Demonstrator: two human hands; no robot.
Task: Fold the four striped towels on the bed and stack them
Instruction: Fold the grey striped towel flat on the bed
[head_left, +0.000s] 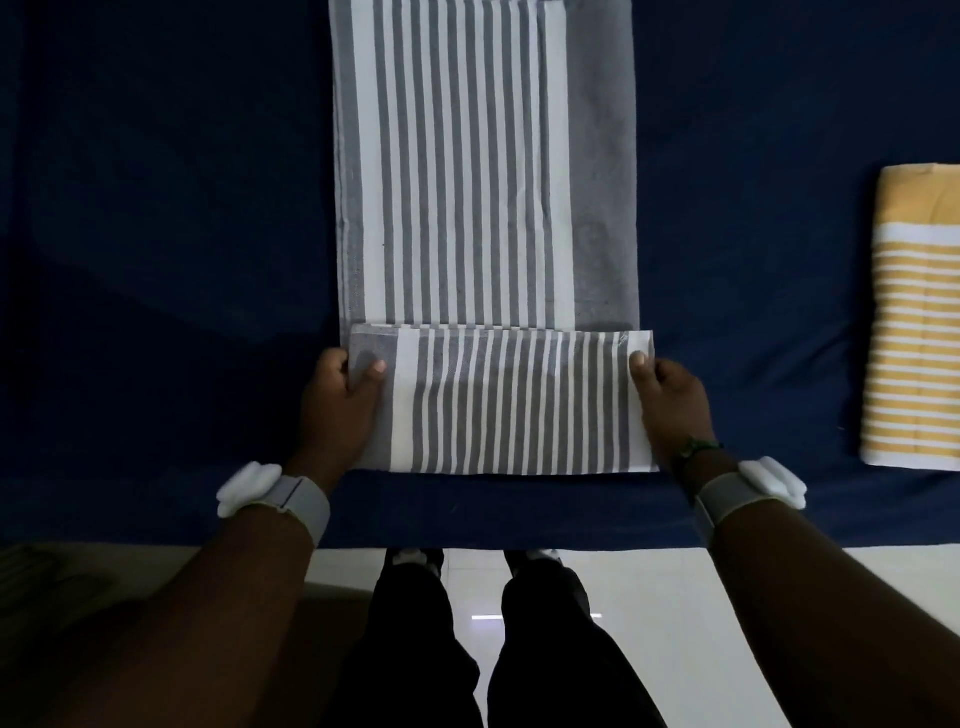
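From my head view, the grey towel lies lengthwise on the bed — thin, limp cloth, best held at the corners. My left hand and right hand each pinch a corner of its folded near end — thumbs on top.

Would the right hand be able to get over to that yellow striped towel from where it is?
Probably yes. The right hand is pinching the grey striped towel, so it must let go first; only bare blue bedsheet lies between it and the yellow striped towel.
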